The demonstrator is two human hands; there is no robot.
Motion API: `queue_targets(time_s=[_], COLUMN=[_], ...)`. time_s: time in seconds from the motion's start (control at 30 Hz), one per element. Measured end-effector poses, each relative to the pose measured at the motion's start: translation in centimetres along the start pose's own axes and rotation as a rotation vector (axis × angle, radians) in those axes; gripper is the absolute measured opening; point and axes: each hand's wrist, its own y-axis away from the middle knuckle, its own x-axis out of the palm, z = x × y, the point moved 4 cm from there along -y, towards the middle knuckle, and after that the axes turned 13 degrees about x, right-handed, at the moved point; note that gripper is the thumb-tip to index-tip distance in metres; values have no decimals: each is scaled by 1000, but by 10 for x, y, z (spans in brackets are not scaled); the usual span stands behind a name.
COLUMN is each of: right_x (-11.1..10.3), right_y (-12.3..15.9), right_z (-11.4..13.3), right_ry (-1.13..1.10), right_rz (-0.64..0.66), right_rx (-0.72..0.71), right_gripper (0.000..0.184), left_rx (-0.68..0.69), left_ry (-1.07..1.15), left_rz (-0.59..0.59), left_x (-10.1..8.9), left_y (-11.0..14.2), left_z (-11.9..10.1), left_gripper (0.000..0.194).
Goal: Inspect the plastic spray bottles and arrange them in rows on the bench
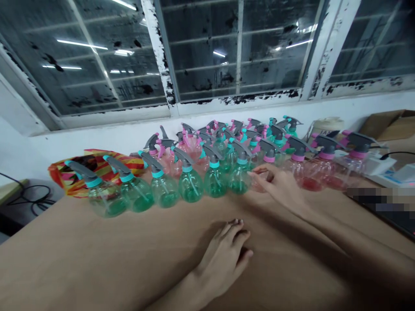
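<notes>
My right hand (pixel 282 183) reaches to the front row and has its fingers at the body of a pink spray bottle (pixel 269 158), partly covering it; the fingers look closed round it. Just left of that stands a green spray bottle (pixel 240 179) with a turquoise collar and grey trigger. My left hand (pixel 225 255) rests on the table (pixel 145 259), fingers apart and lightly bent, holding nothing. Several green bottles (pixel 164 190) line up to the left, and several pink ones (pixel 313 177) stand to the right, each with a little coloured liquid.
More pink and green spray bottles (pixel 191 142) crowd behind the front row against the wall. A red and yellow bag (pixel 65 181) lies at the left. On the right are a cardboard box (pixel 389 125), a white tub (pixel 327 124) and a dark device (pixel 382 207). Cables (pixel 35 198) hang at the left edge.
</notes>
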Motion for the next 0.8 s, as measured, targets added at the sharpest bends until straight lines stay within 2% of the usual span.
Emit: queue_targets(time_s=[0.1, 0.3, 0.47, 0.6, 0.73, 0.8], right_x=[-1, 26, 35, 27, 13, 6], right_y=[-14, -29, -28, -11, 19, 36], right_z=[-10, 4, 13, 11, 6, 6], right_ry=[5, 95, 177, 220, 233, 216], right_rz=[0, 70, 78, 72, 86, 108], right_rx=[23, 58, 67, 56, 26, -24], right_gripper=[38, 76, 70, 70, 68, 65], left_rx=[-16, -71, -87, -135, -285, -317], left_ry=[23, 135, 190, 233, 270, 274], left_rz=[-32, -101, -130, -176, -273, -355], left_x=[-1, -2, -6, -7, -6, -7], left_y=[0, 1, 1, 1, 5, 7], left_z=[4, 13, 13, 14, 21, 23], left_gripper=[32, 27, 29, 24, 13, 21])
